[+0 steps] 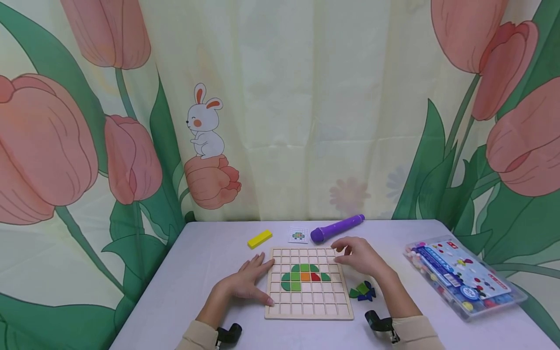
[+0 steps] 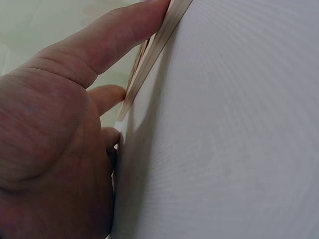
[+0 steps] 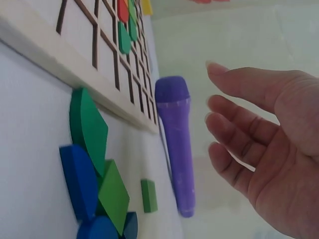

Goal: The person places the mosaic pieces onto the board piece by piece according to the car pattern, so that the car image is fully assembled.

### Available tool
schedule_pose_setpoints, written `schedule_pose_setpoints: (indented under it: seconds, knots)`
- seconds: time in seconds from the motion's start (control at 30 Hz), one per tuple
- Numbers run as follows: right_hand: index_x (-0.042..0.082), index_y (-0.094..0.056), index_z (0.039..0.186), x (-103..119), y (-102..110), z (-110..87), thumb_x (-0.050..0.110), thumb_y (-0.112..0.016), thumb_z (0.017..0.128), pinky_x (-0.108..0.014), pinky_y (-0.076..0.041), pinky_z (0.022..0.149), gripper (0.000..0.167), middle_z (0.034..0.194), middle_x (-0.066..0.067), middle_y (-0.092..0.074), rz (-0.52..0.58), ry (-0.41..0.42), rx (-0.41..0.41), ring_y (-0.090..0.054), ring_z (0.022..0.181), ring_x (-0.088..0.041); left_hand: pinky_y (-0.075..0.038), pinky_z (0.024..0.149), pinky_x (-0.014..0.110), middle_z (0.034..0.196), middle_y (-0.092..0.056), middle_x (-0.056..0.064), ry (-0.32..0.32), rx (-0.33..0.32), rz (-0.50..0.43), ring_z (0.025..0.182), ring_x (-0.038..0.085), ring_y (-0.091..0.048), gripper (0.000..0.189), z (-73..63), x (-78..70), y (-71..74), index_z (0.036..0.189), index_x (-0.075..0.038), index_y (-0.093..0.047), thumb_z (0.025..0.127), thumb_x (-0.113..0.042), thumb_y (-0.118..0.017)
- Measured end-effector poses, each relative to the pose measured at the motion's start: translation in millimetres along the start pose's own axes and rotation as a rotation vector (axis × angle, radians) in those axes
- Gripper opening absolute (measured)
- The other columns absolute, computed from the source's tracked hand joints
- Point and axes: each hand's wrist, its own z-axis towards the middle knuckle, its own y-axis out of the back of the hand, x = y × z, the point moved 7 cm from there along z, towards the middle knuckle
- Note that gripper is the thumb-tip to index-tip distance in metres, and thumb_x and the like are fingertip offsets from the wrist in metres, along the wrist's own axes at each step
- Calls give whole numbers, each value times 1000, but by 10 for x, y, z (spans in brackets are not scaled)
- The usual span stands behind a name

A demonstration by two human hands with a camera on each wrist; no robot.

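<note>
A wooden grid board (image 1: pixel 306 319) lies flat on the table, with green, orange and red pieces (image 1: pixel 305 276) set in its squares. My left hand (image 1: pixel 242 282) touches the board's left edge with thumb and fingertips spread; the left wrist view shows the thumb (image 2: pixel 109 37) against the wooden rim. Above the board's upper right corner is my right hand (image 1: pixel 360 256). Its fingers are loosely bent and hold nothing, as the right wrist view also shows. Loose green and blue pieces (image 3: pixel 83 179) lie in a small pile beside the board's right edge.
Behind the board lie a yellow block (image 1: pixel 260 239), a small pattern card (image 1: pixel 298 235) and a purple microphone (image 1: pixel 337 229). A clear plastic case (image 1: pixel 465 277) of colourful pieces stands at the table's right. A printed curtain (image 1: pixel 280 121) hangs behind the table.
</note>
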Motion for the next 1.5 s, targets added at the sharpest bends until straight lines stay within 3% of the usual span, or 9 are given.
schedule_pose_setpoints:
  seconds: [0.3,0.87,1.17,1.5]
  knots:
    - [8,-75,122,-181,133,-26,10,-82,88,-30,-52,71,35,112,-12,-72,-23,-47,-13,-57,91,-21,-5,129,64,176,-10,12,0,-3,0,164,33,-3,118,2,4,-4,165,-30,-32,67,-64,-89]
    - [5,-76,115,-556,160,-75,4,-80,87,-35,-50,77,28,100,-7,-68,-96,-150,74,-56,89,-22,-6,129,64,176,-11,12,5,-9,2,164,33,-4,118,-6,9,-4,164,-30,-33,66,-63,-89]
    - [6,-77,111,-689,149,-98,4,-79,87,-47,-54,90,24,100,-6,-69,-110,-231,77,-59,93,-24,-6,129,64,176,-11,11,9,-12,-1,164,33,-4,118,2,16,-3,164,-30,-33,66,-63,-89]
    - [8,-78,100,-751,98,-87,3,-79,86,-46,-56,87,16,91,-3,-69,-138,-231,80,-59,86,-21,-6,129,65,176,-11,11,9,-10,9,164,32,-4,118,7,14,-9,164,-31,-33,66,-64,-89]
